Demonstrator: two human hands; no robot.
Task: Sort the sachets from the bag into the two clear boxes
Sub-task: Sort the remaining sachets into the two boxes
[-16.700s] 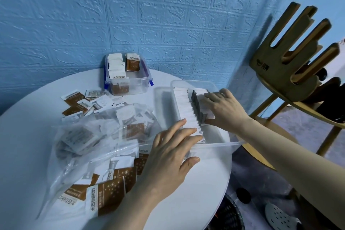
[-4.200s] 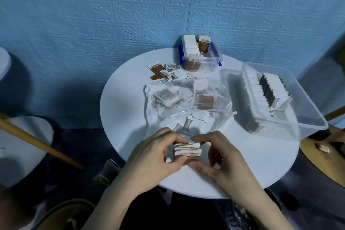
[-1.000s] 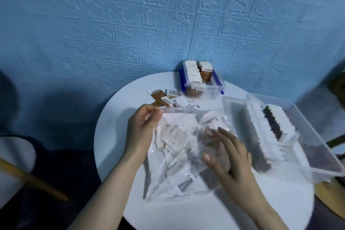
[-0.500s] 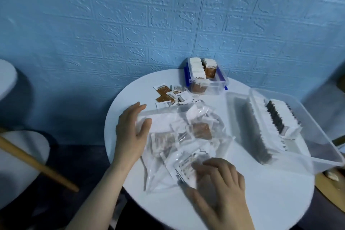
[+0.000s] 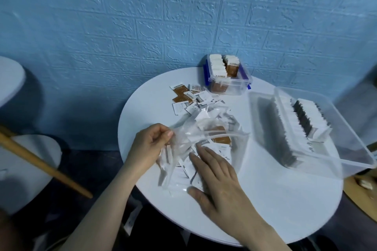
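Pinching the upper edge of the clear bag [image 5: 195, 138], the fingers [image 5: 166, 135] of my left hand [image 5: 150, 146] are curling round the plastic and lifting that side off the bench [image 5: 275, 199], while my right hand [image 5: 216, 177] is lying flat with its fingers [image 5: 206, 154] straight and spread, pressing down on the sachets [image 5: 191, 171] at the near end of the bag. Inside the bag I am seeing more sachets, white ones and a brown one [image 5: 221, 135], jumbled together near the middle of the round white bench. Just beyond the bag, a loose scatter of sachets [image 5: 187, 99] is lying flat on the bench, brown and white mixed. Behind those, against the blue wall [image 5: 142, 26], the small clear box [image 5: 227, 76] with blue clips is standing with sachets upright in it, a white row on the left and brown ones beside it. To the right, the large clear box [image 5: 318, 126] is sitting at the bench's edge and overhanging it, holding long rows of sachets standing on edge. At far left, a wooden pole [image 5: 44, 165] is slanting across a second round white table [image 5: 26, 171].
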